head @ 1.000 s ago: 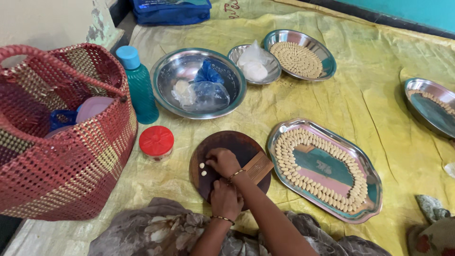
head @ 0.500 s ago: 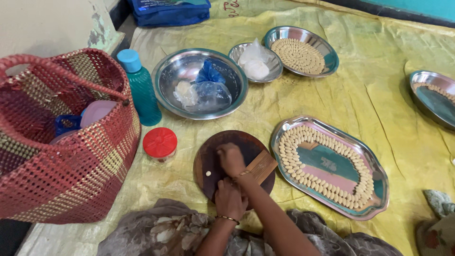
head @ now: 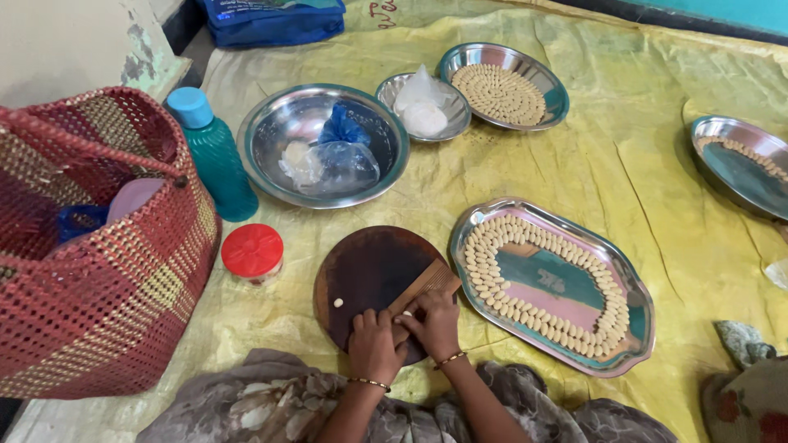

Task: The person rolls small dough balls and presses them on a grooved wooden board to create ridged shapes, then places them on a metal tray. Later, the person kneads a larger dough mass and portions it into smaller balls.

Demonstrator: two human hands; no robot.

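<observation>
A round dark wooden board (head: 369,262) lies on the yellow sheet just in front of my lap. A ridged wooden comb (head: 428,286) rests on the board's right edge. My left hand (head: 373,343) is curled over the near end of the comb, fingers closed on it. Beside it, my right hand (head: 435,321) pinches a small pale dough piece against the comb. One more loose dough piece (head: 337,303) sits on the board to the left of my hands. To the right, an oblong steel tray (head: 558,283) holds rows of shaped pale pieces.
A woven red basket (head: 98,287) stands at the left, with a teal bottle (head: 215,156) and a red-lidded jar (head: 252,250) beside it. Behind the board are a steel bowl (head: 271,139) with plastic bags, a small bowl (head: 396,89) and a plate (head: 556,92) of coiled pieces. Another plate (head: 730,168) lies far right.
My right hand has drawn back from the left part of the board to the comb near my lap. Several dough bits lay there before; a single one lies there now.
</observation>
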